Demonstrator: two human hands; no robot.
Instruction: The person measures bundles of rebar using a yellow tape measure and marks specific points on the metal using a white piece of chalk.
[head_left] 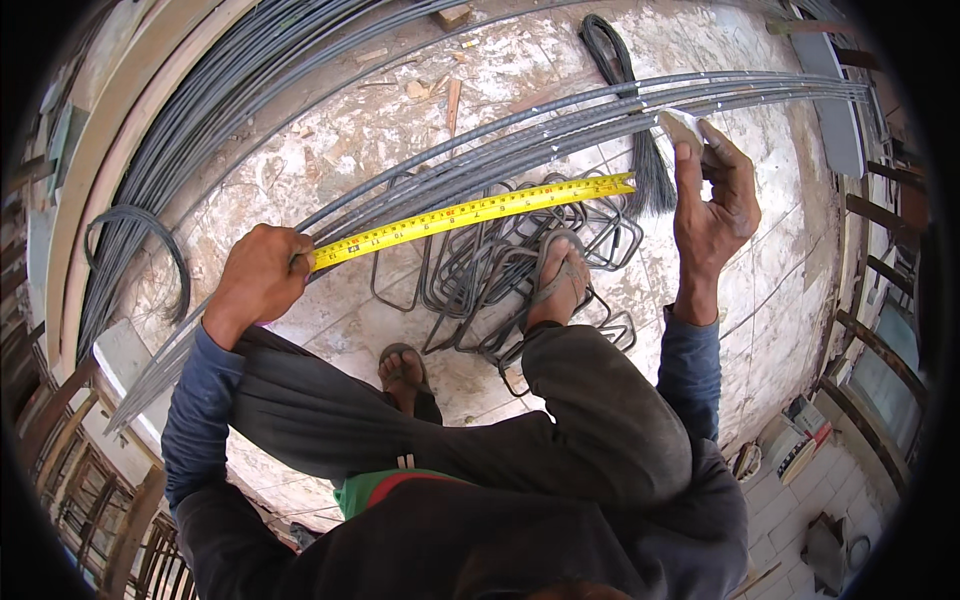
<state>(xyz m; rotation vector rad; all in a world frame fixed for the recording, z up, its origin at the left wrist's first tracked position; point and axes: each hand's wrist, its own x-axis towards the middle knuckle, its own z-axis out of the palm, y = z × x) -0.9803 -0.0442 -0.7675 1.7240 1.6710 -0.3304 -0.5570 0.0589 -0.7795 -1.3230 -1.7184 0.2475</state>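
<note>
My left hand (pixel 262 280) is closed around one part of a yellow tape measure (pixel 450 218); any case is hidden from sight. The blade stretches rightward, its free end sticking out past the middle, just on the near side of a bundle of steel reinforcing bars (pixel 540 135). Small white marks dot the bars. Between the fingers of my right hand (pixel 718 195) is a flat grey-white piece (pixel 682 128), close to the bars' right part; its kind is unclear. Below the tape lies a heap of bent steel stirrups (pixel 480 265).
A looped bunch of thin tie wire (pixel 640 130) passes beneath the bars. More long bars (pixel 190 150) lie at the upper left beside a wooden plank (pixel 95 190). A pale block (pixel 840 110) is under the bars' right end. My sandalled foot (pixel 562 275) is among the stirrups.
</note>
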